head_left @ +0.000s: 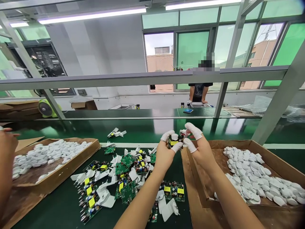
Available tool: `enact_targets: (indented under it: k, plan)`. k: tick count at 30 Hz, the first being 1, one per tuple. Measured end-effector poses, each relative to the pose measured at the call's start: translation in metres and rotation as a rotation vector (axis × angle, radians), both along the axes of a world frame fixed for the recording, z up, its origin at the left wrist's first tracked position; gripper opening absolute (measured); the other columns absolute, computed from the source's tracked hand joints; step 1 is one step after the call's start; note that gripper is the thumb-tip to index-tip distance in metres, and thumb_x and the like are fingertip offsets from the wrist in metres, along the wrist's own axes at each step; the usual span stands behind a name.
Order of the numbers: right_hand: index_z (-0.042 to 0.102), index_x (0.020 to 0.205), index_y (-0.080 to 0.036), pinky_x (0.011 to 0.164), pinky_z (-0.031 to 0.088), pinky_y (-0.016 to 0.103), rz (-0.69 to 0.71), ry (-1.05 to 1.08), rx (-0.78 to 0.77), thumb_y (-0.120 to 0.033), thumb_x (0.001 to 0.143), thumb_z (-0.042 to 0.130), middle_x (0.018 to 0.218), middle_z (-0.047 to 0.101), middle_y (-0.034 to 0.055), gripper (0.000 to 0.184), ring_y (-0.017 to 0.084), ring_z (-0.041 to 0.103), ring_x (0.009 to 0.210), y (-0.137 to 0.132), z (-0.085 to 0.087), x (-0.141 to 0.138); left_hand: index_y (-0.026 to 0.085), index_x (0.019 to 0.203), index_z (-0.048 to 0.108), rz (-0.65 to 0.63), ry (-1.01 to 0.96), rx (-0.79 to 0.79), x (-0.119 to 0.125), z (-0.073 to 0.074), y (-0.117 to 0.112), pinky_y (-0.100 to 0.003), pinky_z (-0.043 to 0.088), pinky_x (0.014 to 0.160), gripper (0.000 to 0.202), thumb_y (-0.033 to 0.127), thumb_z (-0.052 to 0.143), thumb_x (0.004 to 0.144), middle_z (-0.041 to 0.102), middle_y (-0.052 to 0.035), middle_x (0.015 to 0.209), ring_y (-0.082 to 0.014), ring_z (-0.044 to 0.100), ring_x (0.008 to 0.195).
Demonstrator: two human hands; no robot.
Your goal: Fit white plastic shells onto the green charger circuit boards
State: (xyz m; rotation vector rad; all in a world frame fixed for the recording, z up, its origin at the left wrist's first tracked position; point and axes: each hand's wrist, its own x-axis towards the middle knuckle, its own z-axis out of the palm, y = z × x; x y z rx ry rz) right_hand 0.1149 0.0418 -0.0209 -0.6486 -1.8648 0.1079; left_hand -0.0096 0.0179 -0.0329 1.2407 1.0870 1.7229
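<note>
- The circuit board (173, 142) is up in the air, between the two hands and above the table (59, 205), clear of the pile; its yellow block faces the wearer.
- The left hand (165, 155) has its thumb and finger clamped on the board, in white fingertip covers. A grip by the edges should spare the small parts, so this hand is best kept as the steady one.
- The right hand (202, 152) has its covered fingertips apart, close round a small pale piece at the board's right side. Whether they pinch it, I cannot tell. Light, straight pressure would likely serve better than twisting.
- Nearest below is the pile of boards and white plastic parts (128, 162), heaped and overlapping. Working above it looks sensible, as a dropped part could get lost there; boards are best lifted singly, lest they snag.
- To the right stands a cardboard tray (281, 163) of white caps (257, 181), below the right forearm. Keeping that sleeveless arm high should avoid knocking the tray wall.
- Further left is a second tray (71, 168), also holding white caps, with another person's arm (6, 159) beside it; elbows deserve care on that side.
</note>
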Motion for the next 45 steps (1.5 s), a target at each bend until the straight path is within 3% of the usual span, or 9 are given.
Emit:
enact_targets:
  k: [5,8,14,20,29,32,36,39,45]
  plan:
    - [0.037,0.121,-0.018,0.064,0.047,0.034,-0.148,-0.224,-0.202,-0.034,0.078,0.044,0.095,0.055,0.0112,0.047,0.022,0.057,0.076,-0.009,-0.002,-0.006,0.021,0.108,0.042,-0.126,-0.383,-0.02,0.012,0.001,-0.003,-0.021,0.048,0.063,0.056,0.04,0.064,0.06,0.053,-0.0039,0.104,-0.0138,0.055,0.082]
    - [0.028,0.126,-0.015,0.065,0.047,0.038,-0.234,-0.226,-0.155,-0.033,0.072,0.052,0.1,0.052,0.0148,0.062,0.027,0.056,0.083,-0.006,-0.008,-0.012,0.021,0.106,0.046,-0.219,-0.449,0.014,0.016,0.002,-0.006,-0.023,0.047,0.069,0.053,0.053,0.056,0.064,0.054,-0.0038,0.104,-0.0145,0.055,0.086]
    - [0.036,0.12,-0.016,0.079,0.045,0.037,-0.178,-0.124,0.179,-0.024,0.073,0.053,0.107,0.051,0.0136,0.051,0.025,0.05,0.096,-0.002,-0.012,-0.016,0.014,0.08,0.059,-0.018,-0.245,0.028,-0.001,0.006,-0.003,-0.024,0.045,0.077,0.04,0.046,0.065,0.057,0.062,-0.0039,0.085,-0.0153,0.056,0.084]
    - [0.039,0.116,-0.013,0.079,0.046,0.037,-0.134,-0.089,0.41,-0.024,0.076,0.051,0.1,0.054,0.0138,0.043,0.023,0.05,0.095,-0.002,-0.007,-0.012,0.015,0.094,0.061,-0.044,-0.169,0.115,0.001,0.003,-0.005,-0.028,0.04,0.088,0.034,0.037,0.058,0.068,0.06,-0.0055,0.099,-0.0177,0.051,0.099]
    - [0.039,0.118,-0.012,0.074,0.047,0.038,-0.218,-0.195,0.468,-0.029,0.079,0.046,0.097,0.055,0.0139,0.043,0.025,0.052,0.09,-0.002,-0.002,-0.001,0.02,0.099,0.06,0.176,0.316,0.17,0.013,-0.002,-0.016,-0.031,0.024,0.101,0.026,0.024,0.045,0.078,0.059,-0.0046,0.102,-0.0179,0.046,0.107]
    - [0.038,0.118,-0.013,0.075,0.046,0.037,-0.198,-0.221,0.442,-0.033,0.079,0.046,0.098,0.055,0.013,0.045,0.024,0.051,0.09,-0.002,0.0,0.004,0.019,0.094,0.062,0.076,0.273,0.133,0.007,0.004,-0.018,-0.031,0.028,0.098,0.024,0.026,0.051,0.075,0.06,-0.0049,0.101,-0.0195,0.045,0.107]
    - [0.041,0.116,-0.011,0.071,0.045,0.036,-0.174,-0.273,0.466,-0.034,0.078,0.05,0.096,0.056,0.0132,0.045,0.024,0.051,0.086,-0.002,0.002,0.005,0.014,0.085,0.064,-0.018,0.009,0.017,-0.001,0.013,-0.014,-0.033,0.041,0.086,0.029,0.029,0.064,0.061,0.063,-0.0058,0.091,-0.02,0.056,0.09]
    - [0.043,0.114,-0.011,0.067,0.042,0.036,-0.228,-0.291,0.536,-0.033,0.078,0.049,0.087,0.058,0.0125,0.043,0.024,0.052,0.079,-0.003,0.003,0.004,0.014,0.087,0.063,0.027,-0.035,0.021,0.002,0.011,-0.013,-0.031,0.042,0.085,0.029,0.029,0.063,0.061,0.063,-0.0053,0.091,-0.0188,0.056,0.088]
    - [0.04,0.116,-0.011,0.067,0.037,0.037,-0.28,-0.286,0.586,-0.026,0.076,0.046,0.086,0.059,0.0126,0.043,0.023,0.051,0.074,-0.009,0.003,0.007,0.019,0.1,0.059,0.247,0.243,0.151,0.028,-0.01,-0.025,-0.028,0.036,0.092,0.027,0.028,0.046,0.078,0.059,-0.0047,0.101,-0.0194,0.047,0.105]
